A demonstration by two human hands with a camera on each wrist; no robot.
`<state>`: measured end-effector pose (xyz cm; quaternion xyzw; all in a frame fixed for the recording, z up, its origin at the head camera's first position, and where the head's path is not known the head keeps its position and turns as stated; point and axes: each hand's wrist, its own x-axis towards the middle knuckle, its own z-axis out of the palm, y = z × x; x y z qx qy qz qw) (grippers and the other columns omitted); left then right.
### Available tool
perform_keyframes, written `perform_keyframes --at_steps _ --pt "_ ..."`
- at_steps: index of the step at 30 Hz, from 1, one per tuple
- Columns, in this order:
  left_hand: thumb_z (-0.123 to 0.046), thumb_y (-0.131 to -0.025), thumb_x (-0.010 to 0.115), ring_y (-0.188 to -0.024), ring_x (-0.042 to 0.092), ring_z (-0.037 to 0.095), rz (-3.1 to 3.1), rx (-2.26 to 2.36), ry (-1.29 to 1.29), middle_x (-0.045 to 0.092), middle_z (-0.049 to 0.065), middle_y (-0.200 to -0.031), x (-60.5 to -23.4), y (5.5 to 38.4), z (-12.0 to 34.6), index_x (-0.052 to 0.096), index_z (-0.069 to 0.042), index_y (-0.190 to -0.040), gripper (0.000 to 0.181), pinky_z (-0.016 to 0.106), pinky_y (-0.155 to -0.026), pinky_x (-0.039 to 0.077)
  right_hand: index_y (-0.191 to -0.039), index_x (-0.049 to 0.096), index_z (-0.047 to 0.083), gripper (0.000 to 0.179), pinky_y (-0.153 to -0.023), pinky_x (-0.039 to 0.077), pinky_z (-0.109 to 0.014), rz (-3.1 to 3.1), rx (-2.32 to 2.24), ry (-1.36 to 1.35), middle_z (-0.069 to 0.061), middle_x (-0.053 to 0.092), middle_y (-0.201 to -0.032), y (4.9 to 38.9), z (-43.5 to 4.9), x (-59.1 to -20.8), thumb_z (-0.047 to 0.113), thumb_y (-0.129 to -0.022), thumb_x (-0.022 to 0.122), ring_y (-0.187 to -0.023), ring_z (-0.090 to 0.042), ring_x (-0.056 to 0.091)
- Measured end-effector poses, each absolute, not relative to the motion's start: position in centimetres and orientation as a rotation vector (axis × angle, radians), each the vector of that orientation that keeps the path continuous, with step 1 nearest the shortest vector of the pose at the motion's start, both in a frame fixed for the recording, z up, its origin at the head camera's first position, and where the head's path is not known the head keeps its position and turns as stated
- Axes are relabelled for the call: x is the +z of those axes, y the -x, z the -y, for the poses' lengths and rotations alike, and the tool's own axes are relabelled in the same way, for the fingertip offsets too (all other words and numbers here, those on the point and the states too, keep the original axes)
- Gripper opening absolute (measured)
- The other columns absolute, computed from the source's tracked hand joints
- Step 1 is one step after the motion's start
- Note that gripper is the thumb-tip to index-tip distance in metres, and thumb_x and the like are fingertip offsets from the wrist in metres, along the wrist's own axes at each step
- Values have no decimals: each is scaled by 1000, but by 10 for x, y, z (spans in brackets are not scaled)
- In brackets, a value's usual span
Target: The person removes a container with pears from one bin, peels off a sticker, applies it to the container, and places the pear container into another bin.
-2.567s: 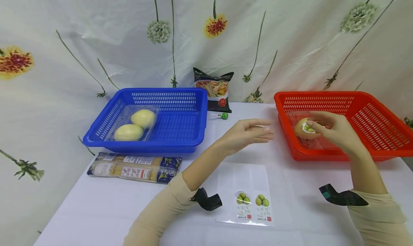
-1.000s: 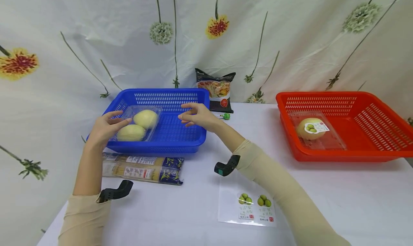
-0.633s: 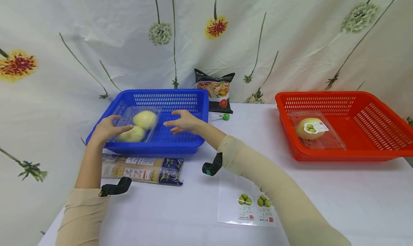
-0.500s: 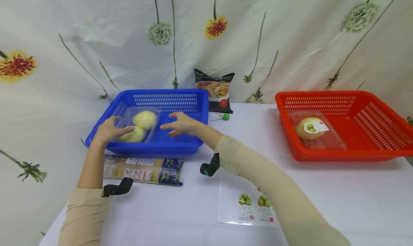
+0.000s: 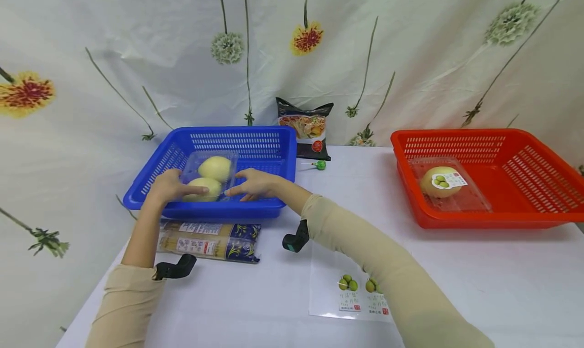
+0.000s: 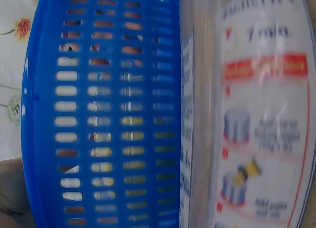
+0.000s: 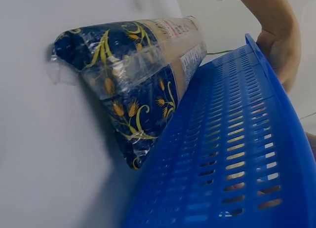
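Observation:
In the head view, a clear plastic fruit box (image 5: pixel 191 161) with two pale yellow round fruits (image 5: pixel 214 169) lies inside the blue basket (image 5: pixel 260 206). My left hand (image 5: pixel 168 188) holds the box's left side, its thumb reaching over the nearer fruit. At the opposite side my right hand (image 5: pixel 257 183) grips the edge, thumb over the rim. The other fingers of both hands are mostly hidden. Both wrist views mainly show the perforated basket wall (image 6: pixel 113 109), the hands' grip being hidden behind it.
Packs of spaghetti (image 5: pixel 210 241) lie before the blue basket. Behind it stand a black snack bag (image 5: pixel 306 127) and a green lollipop (image 5: pixel 321 165). A red basket (image 5: pixel 524 185) at right holds a labelled fruit (image 5: pixel 431 185) in a clear box. A pear sticker sheet (image 5: pixel 328 287) lies in front.
My right hand has left the red basket and both hands have come to the blue one. They have lowered and closed in on the fruit box, which has shifted slightly right.

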<state>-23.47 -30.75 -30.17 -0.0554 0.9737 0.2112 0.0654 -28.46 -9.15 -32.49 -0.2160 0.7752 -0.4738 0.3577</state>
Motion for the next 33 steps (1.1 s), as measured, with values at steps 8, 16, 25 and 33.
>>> perform_keyframes --at_steps 8,16,25,33 --pt "-45 -76 74 -51 36 13 -2871 762 130 36 0 -55 -303 237 293 42 -3 -70 53 26 -49 32 -145 20 -7 72 -68 56 -29 -2070 -1399 358 -25 54 -118 283 92 -324 17 -92 62 -85 -30 67" --pt "-51 -81 67 -73 49 25 -2764 884 124 49 26 -99 -304 239 295 18 19 -139 104 40 -71 46 -129 44 -13 59 -62 56 -28 -2043 -1623 170 -12 58 -72 285 84 -323 15 -84 71 -56 -16 60" --pt "-40 -84 68 -118 42 47 -2835 1247 -5 38 36 -134 -305 231 284 10 6 -147 98 59 -93 40 -131 45 -5 59 -75 56 -33 -1977 -1790 195 -12 62 -91 285 61 -306 11 -82 73 -61 -14 60" --pt "-29 -82 72 -93 43 19 -2997 1535 -120 44 22 -128 -296 228 258 27 -6 -148 83 29 -71 42 -123 47 0 50 -87 52 -40 -1988 -1863 287 -7 61 -82 277 31 -284 12 -83 72 -65 -14 61"
